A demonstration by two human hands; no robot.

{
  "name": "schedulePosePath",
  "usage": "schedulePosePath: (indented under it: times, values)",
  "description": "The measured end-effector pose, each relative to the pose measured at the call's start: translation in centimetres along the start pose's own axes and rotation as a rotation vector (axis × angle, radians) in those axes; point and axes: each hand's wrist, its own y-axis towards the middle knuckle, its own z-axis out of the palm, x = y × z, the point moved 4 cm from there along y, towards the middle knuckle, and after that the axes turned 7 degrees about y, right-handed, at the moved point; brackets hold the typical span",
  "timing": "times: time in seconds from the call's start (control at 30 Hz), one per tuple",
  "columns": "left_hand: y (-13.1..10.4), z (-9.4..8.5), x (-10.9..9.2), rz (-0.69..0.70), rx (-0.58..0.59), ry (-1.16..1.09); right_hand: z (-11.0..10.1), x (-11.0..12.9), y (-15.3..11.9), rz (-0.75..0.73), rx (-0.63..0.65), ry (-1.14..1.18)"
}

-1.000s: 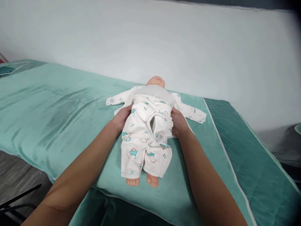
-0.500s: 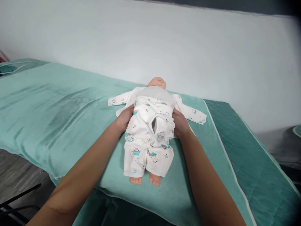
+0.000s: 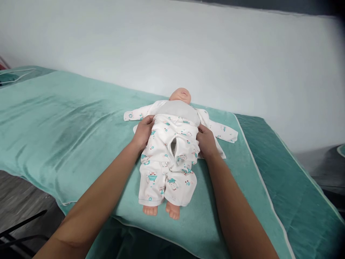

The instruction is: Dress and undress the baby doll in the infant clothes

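Observation:
A baby doll (image 3: 181, 95) lies on its back, head toward the wall and bare feet toward me. White printed baby pants (image 3: 156, 158) cover its legs up to the waist, with a gap open at the crotch. Above them a pale grey torso (image 3: 176, 109) shows. A matching white jacket (image 3: 223, 131) is spread open under it, both sleeves out to the sides. My left hand (image 3: 145, 131) is closed on the left edge of the waistband. My right hand (image 3: 206, 140) pinches the pants at the right side, its fingertips partly hidden by the cloth.
The doll rests on a light green sheet (image 3: 67, 122) over a bed. A darker green quilted cover (image 3: 272, 154) shows at the right. Behind stands a white wall (image 3: 161, 46). Thin black bars (image 3: 24, 223) stick out at the lower left, above a grey floor (image 3: 18, 190).
The doll's legs and feet have shifted slightly left and toward me. The waistband sits a little lower in view, the crotch gap looks wider, and my left fingers have come up over the waistband's edge.

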Motion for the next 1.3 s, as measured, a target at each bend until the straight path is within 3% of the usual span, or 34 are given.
schedulePosePath:
  times: [0.17,0.4,0.5,0.67,0.77,0.87,0.97,1.13,1.3]
  values:
    - [0.2,0.5,0.0,-0.102,0.035,-0.103,-0.2,0.4,-0.5,0.004,-0.056,-0.018]
    - [0.5,0.3,0.1,0.1,0.052,0.1,-0.2,2.0,-1.4,0.004,0.037,-0.254]
    - [0.5,0.1,0.0,0.166,0.017,0.242,-0.3,2.1,-1.4,0.003,-0.012,-0.318]
    - [1.0,-0.5,0.3,0.193,-0.128,0.455,-0.4,1.8,-1.4,-0.008,-0.139,-0.153]
    - [1.2,-0.8,0.5,0.237,-0.19,0.481,-0.8,2.8,-1.9,-0.138,-0.243,0.006]
    - [1.1,-1.0,0.4,0.297,-0.183,0.39,-0.7,4.4,-2.4,-0.301,-0.169,0.042]
    - [0.8,-1.0,-0.1,0.399,-0.155,0.318,-0.6,5.2,-2.5,-0.355,-0.038,0.03]
    - [0.4,-0.6,-1.2,0.552,-0.061,0.333,-0.7,5.0,-2.2,-0.284,0.145,0.048]
    - [0.8,-0.2,-1.2,0.458,0.088,0.349,-0.4,5.4,-1.7,-0.181,0.211,-0.034]
